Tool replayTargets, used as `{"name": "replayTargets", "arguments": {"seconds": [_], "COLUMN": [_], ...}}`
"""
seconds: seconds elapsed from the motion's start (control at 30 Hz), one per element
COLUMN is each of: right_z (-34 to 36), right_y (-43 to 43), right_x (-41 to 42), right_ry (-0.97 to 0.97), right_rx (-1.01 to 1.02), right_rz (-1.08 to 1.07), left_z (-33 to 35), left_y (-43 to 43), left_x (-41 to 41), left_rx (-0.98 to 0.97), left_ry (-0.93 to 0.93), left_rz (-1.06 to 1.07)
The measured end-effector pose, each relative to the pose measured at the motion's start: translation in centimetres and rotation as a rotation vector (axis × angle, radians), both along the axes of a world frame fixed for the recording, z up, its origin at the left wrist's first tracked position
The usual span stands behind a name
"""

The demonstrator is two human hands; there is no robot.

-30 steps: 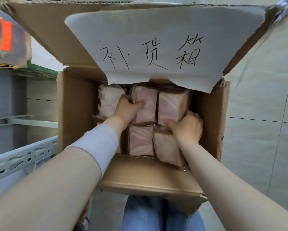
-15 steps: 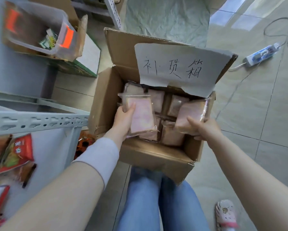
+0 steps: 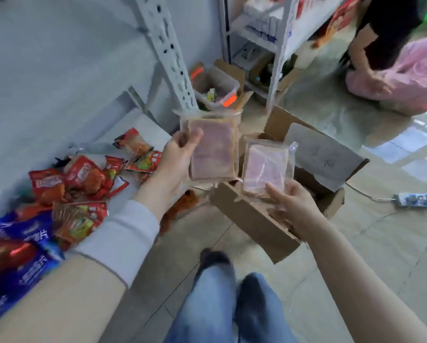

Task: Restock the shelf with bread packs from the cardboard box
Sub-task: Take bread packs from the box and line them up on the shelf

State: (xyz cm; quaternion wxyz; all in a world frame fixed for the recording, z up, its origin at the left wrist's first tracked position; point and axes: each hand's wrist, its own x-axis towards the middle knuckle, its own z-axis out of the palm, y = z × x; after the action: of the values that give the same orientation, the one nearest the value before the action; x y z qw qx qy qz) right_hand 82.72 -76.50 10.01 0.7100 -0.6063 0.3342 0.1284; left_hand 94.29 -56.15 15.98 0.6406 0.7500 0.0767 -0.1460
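My left hand (image 3: 176,158) grips a clear-wrapped pack of sliced bread (image 3: 213,149), held upright above the floor left of the box. My right hand (image 3: 292,203) holds a second bread pack (image 3: 265,168) from below, over the open cardboard box (image 3: 254,219) on the tiled floor. A paper sheet (image 3: 323,154) lies over the box's far flap. The box's inside is mostly hidden behind the packs and my hands. The white shelf board (image 3: 148,131) lies low at the left, with snack bags on it.
Red and blue snack bags (image 3: 66,194) crowd the shelf at the left. A perforated white upright (image 3: 169,58) rises behind my left hand. A clear bin (image 3: 216,89) sits behind it. Another person (image 3: 393,53) crouches at the top right. A power strip (image 3: 417,199) lies on the floor.
Both hands lifted a bread pack each out of the box and raised them; the view swung up and left, so the shelf with snack bags now shows.
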Motion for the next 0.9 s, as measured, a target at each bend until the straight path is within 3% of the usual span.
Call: {"name": "replayTargets", "arguments": {"seconds": [0.27,0.43,0.67,0.9], "right_z": [13.9,18.9,20.8,20.8], "right_y": [14.5,27.5,46.0,57.6], "right_x": [3.2,4.5,6.0,10.1], "right_ry": [-0.434,-0.547,-0.626,-0.676], "right_rx": [0.048,0.07,-0.055,-0.128], "right_rz": [0.419,0.651,0.748,0.732], "left_z": [15.7,20.7,20.6,18.5], "left_y": [18.3,32.3,51.3,60.2], "left_x": [-4.3,-9.4,-14.6,-10.3], "left_rx": [-0.082,0.002,0.087,0.044], "left_ry": [-0.336,-0.422,-0.44,-0.404], "left_rz": [0.333,0.569,0.81,0.933]}}
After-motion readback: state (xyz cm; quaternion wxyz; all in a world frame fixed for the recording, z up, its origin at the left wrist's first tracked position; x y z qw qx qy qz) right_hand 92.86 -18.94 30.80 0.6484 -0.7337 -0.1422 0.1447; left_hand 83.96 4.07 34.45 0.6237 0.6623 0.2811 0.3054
